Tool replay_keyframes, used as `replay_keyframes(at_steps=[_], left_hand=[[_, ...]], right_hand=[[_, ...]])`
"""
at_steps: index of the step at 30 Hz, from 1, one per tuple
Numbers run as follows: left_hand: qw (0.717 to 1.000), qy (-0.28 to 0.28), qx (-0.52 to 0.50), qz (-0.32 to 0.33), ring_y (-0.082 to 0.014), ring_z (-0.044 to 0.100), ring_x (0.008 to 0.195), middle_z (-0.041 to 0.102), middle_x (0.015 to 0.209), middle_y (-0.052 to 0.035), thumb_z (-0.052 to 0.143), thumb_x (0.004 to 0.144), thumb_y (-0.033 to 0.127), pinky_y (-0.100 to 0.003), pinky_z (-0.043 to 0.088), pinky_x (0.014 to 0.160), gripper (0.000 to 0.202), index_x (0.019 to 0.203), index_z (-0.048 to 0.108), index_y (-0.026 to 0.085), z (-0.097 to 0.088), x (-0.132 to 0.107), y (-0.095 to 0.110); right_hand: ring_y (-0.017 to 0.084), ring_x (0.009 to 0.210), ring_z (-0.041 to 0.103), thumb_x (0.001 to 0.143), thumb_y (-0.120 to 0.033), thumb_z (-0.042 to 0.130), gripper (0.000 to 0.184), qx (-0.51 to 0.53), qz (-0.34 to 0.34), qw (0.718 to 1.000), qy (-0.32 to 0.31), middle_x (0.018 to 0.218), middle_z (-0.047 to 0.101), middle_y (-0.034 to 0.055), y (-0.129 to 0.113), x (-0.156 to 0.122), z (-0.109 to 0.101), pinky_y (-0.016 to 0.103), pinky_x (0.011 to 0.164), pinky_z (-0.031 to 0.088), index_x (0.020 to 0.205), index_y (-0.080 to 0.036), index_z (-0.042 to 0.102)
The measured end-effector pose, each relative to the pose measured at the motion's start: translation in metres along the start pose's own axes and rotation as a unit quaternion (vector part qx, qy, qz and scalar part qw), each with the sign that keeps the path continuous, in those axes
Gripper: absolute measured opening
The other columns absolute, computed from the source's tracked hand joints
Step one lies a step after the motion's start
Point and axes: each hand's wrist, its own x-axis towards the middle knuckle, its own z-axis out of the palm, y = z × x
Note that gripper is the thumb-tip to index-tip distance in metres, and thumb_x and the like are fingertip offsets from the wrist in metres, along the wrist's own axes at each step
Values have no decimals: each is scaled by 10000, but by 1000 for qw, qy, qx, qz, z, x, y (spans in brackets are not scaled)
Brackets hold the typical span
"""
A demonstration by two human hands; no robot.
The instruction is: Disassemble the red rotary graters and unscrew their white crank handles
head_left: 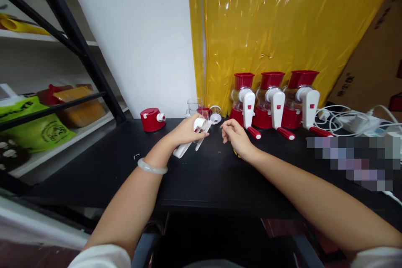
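My left hand (187, 129) is closed on a white plastic crank arm (184, 149) of the kind fitted to the graters nearby. A second slim white strip (202, 141) sticks out beside it, also at these fingers. To the right, my right hand (235, 136) has its fingers curled together, just apart from the white parts. A bit of yellow and black (236, 153) shows under its palm; what it belongs to is hidden. Behind my left hand stand a clear plastic housing (195, 104) and a metal grating drum (215, 113).
A red grater base (152, 119) stands at the left of the black table (94, 163). Several assembled red-and-white rotary graters (270, 100) line the back right, cranks forward. White cables and a power strip (361, 121) lie farther right. Small white scraps (136, 156) dot the tabletop.
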Motion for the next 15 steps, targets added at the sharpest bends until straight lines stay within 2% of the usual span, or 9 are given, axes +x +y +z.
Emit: replay_keyframes(at_steps=[3,8,12,15], left_hand=[[997,-40,-48,-43,-174,622,512,670,739,-13,746,692,366,-307,493,494,428,1039,549,212,-7,0,-13],[976,-167,-106,-89,-179,626,465,666,674,-7,750,653,269,-293,501,419,365,956,556,207,-20,-3,-35],[968,-179,-81,-155,-178,641,506,661,682,-6,738,646,234,-274,513,432,332,918,554,189,-29,-4,-44],[955,-187,-54,-225,-177,664,578,662,705,-7,745,641,229,-246,523,480,372,940,533,168,-33,-5,-43]], right_hand=[[88,472,477,804,-423,617,233,-11,0,1000,-10,591,523,-65,0,-1,0,247,506,383,787,-225,496],[92,483,485,805,-430,621,236,-12,-1,1000,-18,587,523,-57,0,-1,0,251,514,384,783,-221,512],[91,478,485,799,-435,619,243,-15,0,1000,-27,574,521,-58,0,-1,1,248,506,391,776,-218,515],[88,473,485,797,-447,614,255,-15,-2,999,-31,569,520,-58,2,0,2,244,497,396,777,-211,522]])
